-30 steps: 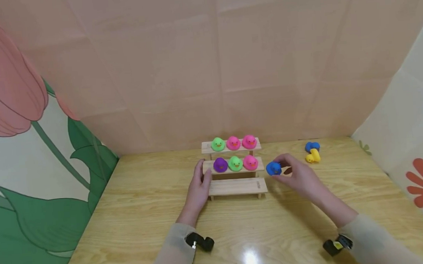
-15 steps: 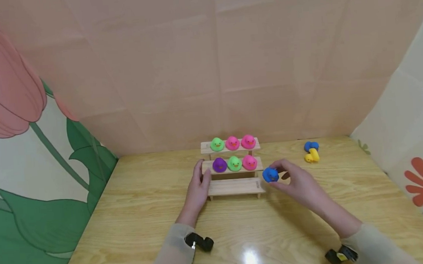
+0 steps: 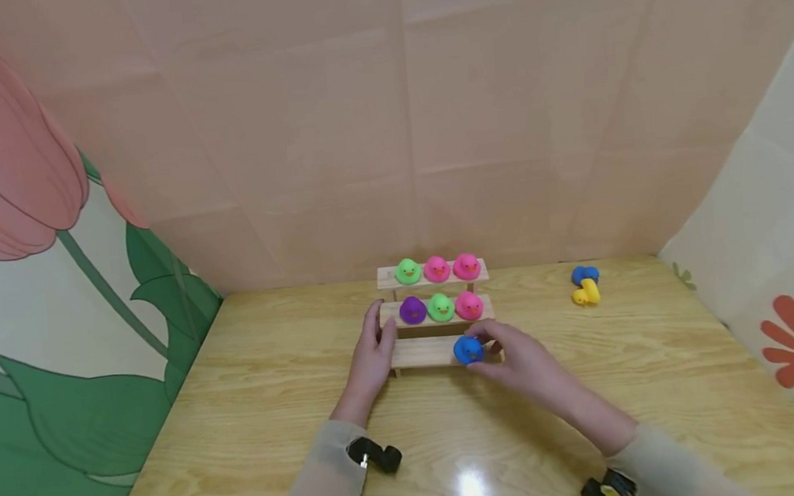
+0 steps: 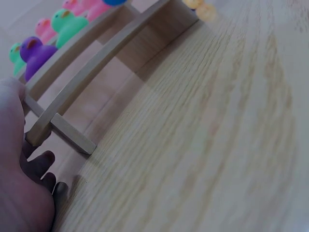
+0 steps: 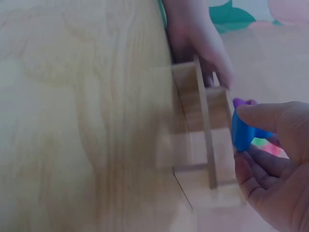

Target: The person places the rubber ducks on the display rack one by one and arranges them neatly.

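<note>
A stepped wooden rack (image 3: 421, 352) stands on the table with three tiers. My left hand (image 3: 373, 356) holds its left end; in the left wrist view several fingers (image 4: 39, 164) are curled by the lower plank. Between thumb and fingers, my right hand (image 3: 531, 360) pinches a blue rubber duck (image 3: 468, 350) over the right part of the lowest tier. Whether the duck touches the plank, I cannot tell. On the middle tier sit a purple duck (image 3: 413, 310), a green duck (image 3: 441, 307) and a pink duck (image 3: 469, 305). The top tier bears another green duck (image 3: 409, 271) and two pink ones.
Right of the rack, toward the back, a yellow duck (image 3: 587, 293) lies tipped beside a blue one (image 3: 585, 275). Behind the wooden table (image 3: 277, 410) rises a pinkish backdrop (image 3: 308, 170). Flower-printed panels flank both sides.
My right hand has carried the blue duck leftward and slightly nearer, from beside the rack to over its lowest tier. The left hand stays at the rack's left end.
</note>
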`<state>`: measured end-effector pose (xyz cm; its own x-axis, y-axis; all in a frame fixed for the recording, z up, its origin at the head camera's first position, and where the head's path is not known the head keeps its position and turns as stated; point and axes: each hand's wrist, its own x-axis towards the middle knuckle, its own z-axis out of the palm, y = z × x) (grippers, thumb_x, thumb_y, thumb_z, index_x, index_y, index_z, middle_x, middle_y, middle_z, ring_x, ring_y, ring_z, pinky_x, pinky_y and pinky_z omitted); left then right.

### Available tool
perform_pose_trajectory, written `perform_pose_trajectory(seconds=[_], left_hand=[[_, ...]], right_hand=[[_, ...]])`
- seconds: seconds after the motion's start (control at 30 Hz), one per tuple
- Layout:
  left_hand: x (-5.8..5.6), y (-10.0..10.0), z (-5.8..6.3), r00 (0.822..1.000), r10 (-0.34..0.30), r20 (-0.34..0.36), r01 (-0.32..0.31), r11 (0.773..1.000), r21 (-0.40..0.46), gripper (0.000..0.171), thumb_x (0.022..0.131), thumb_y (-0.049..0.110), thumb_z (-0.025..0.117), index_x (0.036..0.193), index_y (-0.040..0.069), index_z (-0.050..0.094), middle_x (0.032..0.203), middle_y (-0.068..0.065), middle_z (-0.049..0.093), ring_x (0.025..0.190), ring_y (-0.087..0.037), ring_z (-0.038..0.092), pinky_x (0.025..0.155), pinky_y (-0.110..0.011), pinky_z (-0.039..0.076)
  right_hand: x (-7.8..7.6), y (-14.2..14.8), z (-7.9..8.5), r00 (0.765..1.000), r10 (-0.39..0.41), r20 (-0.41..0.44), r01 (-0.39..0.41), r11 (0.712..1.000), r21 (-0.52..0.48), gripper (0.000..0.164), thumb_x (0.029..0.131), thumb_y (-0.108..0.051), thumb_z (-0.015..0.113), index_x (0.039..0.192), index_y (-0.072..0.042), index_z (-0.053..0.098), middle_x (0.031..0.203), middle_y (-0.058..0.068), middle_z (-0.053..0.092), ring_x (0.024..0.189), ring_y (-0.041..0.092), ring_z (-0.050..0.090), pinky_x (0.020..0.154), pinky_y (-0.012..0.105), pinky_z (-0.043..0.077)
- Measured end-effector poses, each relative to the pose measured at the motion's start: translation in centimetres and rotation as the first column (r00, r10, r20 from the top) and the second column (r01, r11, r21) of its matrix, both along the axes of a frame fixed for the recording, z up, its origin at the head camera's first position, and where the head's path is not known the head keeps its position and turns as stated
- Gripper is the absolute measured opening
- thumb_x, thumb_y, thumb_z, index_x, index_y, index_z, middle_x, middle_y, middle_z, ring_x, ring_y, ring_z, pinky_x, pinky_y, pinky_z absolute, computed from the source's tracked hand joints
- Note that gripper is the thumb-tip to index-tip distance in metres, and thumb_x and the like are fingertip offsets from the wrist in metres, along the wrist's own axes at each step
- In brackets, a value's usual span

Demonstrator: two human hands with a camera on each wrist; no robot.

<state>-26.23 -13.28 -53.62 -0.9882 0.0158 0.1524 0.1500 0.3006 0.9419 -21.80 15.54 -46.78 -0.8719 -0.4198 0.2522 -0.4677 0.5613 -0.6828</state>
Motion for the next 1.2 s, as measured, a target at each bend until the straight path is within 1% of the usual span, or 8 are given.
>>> perform_pose_trajectory(seconds=[0.1, 0.2, 0.33, 0.5, 0.7, 0.87, 1.07, 1.2], left_hand=[[0.0, 0.0, 0.0, 1.000, -0.002, 0.001, 0.002, 1.000, 0.004, 0.065, 0.115, 0.061, 0.046, 0.174, 0.039, 0.029, 0.179, -0.010, 0.031, 0.160, -0.039, 0.036, 0.130, -0.057, 0.030], [-0.1, 0.1, -0.1, 1.000, -0.001, 0.002, 0.001, 1.000, 0.004, 0.065, 0.115, 0.061, 0.046, 0.174, 0.038, 0.029, 0.178, -0.010, 0.033, 0.161, -0.038, 0.035, 0.130, -0.057, 0.030], [-0.1, 0.1, -0.1, 1.000, -0.001, 0.002, 0.001, 1.000, 0.007, 0.065, 0.116, 0.060, 0.047, 0.174, 0.037, 0.030, 0.178, -0.009, 0.034, 0.161, -0.037, 0.035, 0.131, -0.055, 0.029], [0.0, 0.1, -0.1, 1.000, -0.004, 0.005, 0.004, 1.000, 0.015, 0.066, 0.115, 0.062, 0.046, 0.174, 0.038, 0.030, 0.178, -0.008, 0.033, 0.162, -0.035, 0.034, 0.131, -0.054, 0.029], [0.0, 0.0, -0.1, 1.000, -0.005, 0.002, 0.004, 1.000, 0.013, 0.066, 0.115, 0.064, 0.046, 0.174, 0.039, 0.029, 0.179, -0.009, 0.032, 0.161, -0.037, 0.034, 0.131, -0.056, 0.029], [-0.1, 0.0, -0.2, 1.000, -0.008, -0.003, 0.008, 1.000, 0.014, 0.065, 0.115, 0.063, 0.046, 0.173, 0.039, 0.030, 0.178, -0.008, 0.033, 0.161, -0.036, 0.034, 0.131, -0.056, 0.029], [-0.1, 0.0, -0.2, 1.000, -0.007, 0.002, 0.007, 1.000, -0.001, 0.067, 0.114, 0.066, 0.045, 0.173, 0.039, 0.030, 0.178, -0.009, 0.035, 0.160, -0.038, 0.035, 0.130, -0.058, 0.030], [-0.1, -0.1, -0.1, 1.000, -0.009, 0.014, 0.009, 1.000, 0.003, 0.069, 0.113, 0.068, 0.045, 0.174, 0.039, 0.030, 0.178, -0.007, 0.035, 0.161, -0.035, 0.035, 0.130, -0.056, 0.032]], right_hand=[[-0.1, -1.1, -0.5, 1.000, 0.007, 0.012, -0.007, 1.000, -0.014, 0.036, 0.095, -0.007, 0.090, 0.125, -0.014, 0.072, 0.117, -0.003, 0.074, 0.108, 0.019, 0.072, 0.092, 0.038, 0.065], [-0.1, -2.2, -0.8, 1.000, 0.011, 0.002, -0.011, 1.000, -0.019, 0.038, 0.094, -0.006, 0.090, 0.126, -0.014, 0.072, 0.118, -0.003, 0.073, 0.108, 0.020, 0.073, 0.092, 0.037, 0.065], [-0.2, -3.5, -1.0, 1.000, 0.017, -0.017, -0.017, 1.000, -0.018, 0.038, 0.093, -0.006, 0.091, 0.125, -0.014, 0.072, 0.117, -0.002, 0.073, 0.108, 0.021, 0.074, 0.094, 0.039, 0.065], [-0.5, -4.7, -1.1, 1.000, 0.017, -0.017, -0.017, 1.000, 0.001, 0.039, 0.092, -0.008, 0.093, 0.124, -0.015, 0.073, 0.118, -0.003, 0.074, 0.110, 0.020, 0.074, 0.098, 0.042, 0.064], [-0.9, -5.8, -1.5, 0.999, 0.031, -0.042, -0.030, 0.999, 0.036, 0.040, 0.092, -0.009, 0.093, 0.124, -0.016, 0.072, 0.119, -0.005, 0.074, 0.112, 0.019, 0.072, 0.101, 0.043, 0.062], [-1.0, -6.4, -1.6, 0.996, 0.038, -0.078, -0.034, 0.998, 0.052, 0.039, 0.091, -0.010, 0.094, 0.124, -0.014, 0.072, 0.120, -0.002, 0.075, 0.114, 0.022, 0.072, 0.103, 0.045, 0.062], [-1.1, -6.9, -1.7, 0.997, 0.028, -0.074, -0.023, 0.998, 0.063, 0.040, 0.092, -0.013, 0.094, 0.126, -0.014, 0.072, 0.123, -0.001, 0.074, 0.116, 0.021, 0.072, 0.105, 0.044, 0.061], [-1.2, -7.1, -1.7, 0.997, 0.023, -0.076, -0.018, 0.998, 0.063, 0.041, 0.091, -0.012, 0.094, 0.126, -0.015, 0.073, 0.123, -0.001, 0.073, 0.115, 0.021, 0.072, 0.103, 0.043, 0.061]])
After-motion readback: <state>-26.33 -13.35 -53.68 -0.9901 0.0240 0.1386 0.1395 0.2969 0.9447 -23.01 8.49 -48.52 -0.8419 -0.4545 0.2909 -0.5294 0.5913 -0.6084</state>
